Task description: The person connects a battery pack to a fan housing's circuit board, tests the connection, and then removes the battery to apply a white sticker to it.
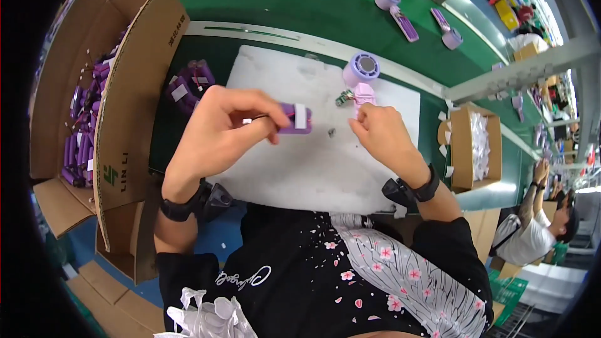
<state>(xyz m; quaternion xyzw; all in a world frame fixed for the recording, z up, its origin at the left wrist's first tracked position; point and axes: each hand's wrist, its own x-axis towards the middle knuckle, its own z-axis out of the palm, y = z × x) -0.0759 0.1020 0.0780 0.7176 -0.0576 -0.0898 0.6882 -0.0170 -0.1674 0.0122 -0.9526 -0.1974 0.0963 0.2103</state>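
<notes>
My left hand [216, 131] pinches a purple battery pack [302, 119] with a white label, holding it over the white foam mat [275, 172]. To the right, my right hand [389, 138] has its fingers closed on the lower handle of a lilac handheld fan [361, 69]. The fan's round head points away from me. A small green circuit board [344, 97] hangs out beside the handle. Between my hands a small dark piece [332, 132] lies on the mat. More purple battery packs [188, 86] are piled left of the mat, partly behind my left hand.
On the left stands a large cardboard box [134, 100] full of purple battery packs. A smaller carton [463, 147] with clear-white pieces sits at the right. Several fans, including one lilac fan [397, 15], lie on the green belt [282, 0] beyond. A co-worker [532, 231] is at far right.
</notes>
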